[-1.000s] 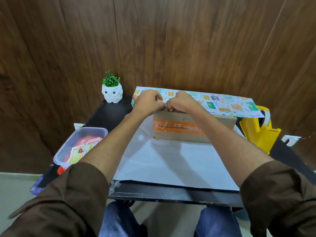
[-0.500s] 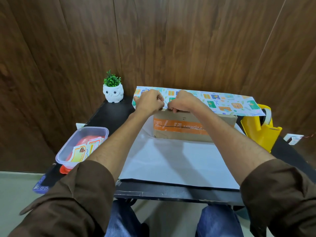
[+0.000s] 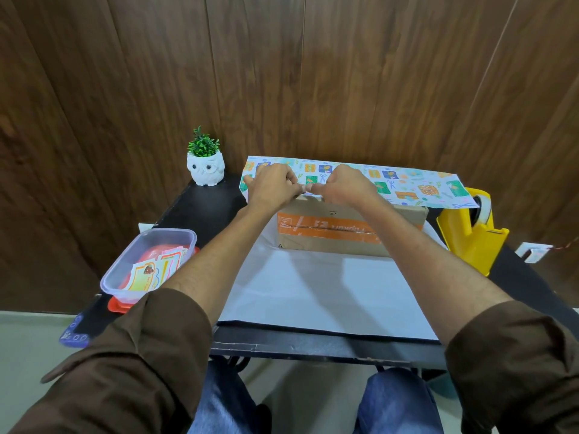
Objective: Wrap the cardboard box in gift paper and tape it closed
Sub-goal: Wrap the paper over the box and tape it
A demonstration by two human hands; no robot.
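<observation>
Cardboard box [image 3: 332, 234], one; gift paper [image 3: 407, 186], one; hands [image 3: 272, 186] [image 3: 341, 187], two

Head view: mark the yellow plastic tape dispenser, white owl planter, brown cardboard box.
yellow plastic tape dispenser [image 3: 466, 238], head view, yellow side of body
white owl planter [image 3: 206, 170], head view, owl's face
brown cardboard box [image 3: 326, 230], head view, orange band on front face
</observation>
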